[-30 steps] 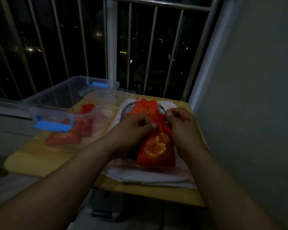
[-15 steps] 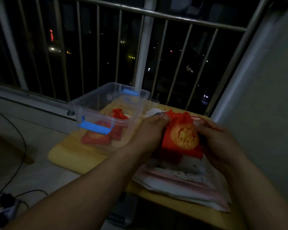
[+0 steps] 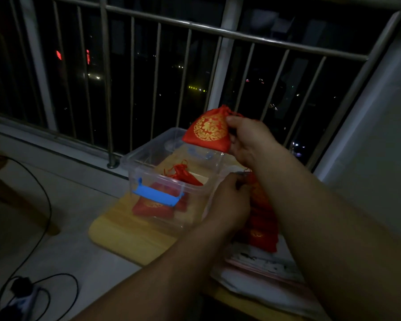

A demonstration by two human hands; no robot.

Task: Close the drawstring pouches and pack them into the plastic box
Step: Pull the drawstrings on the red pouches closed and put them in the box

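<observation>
Right hand (image 3: 248, 140) had a red pouch (image 3: 207, 130) pinched by its cinched top, dangling over the far end of the clear plastic box (image 3: 148, 156), which already had a few pouches inside (image 3: 183, 174). Left hand (image 3: 227, 200) was curled on another red pouch (image 3: 262, 223) beside the box; couldn't make out the grip.

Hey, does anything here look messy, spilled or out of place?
Nothing stands out. The right hand holds a closed red pouch above the clear plastic box, where other pouches lie loosely. Dim light hides fine detail.
</observation>
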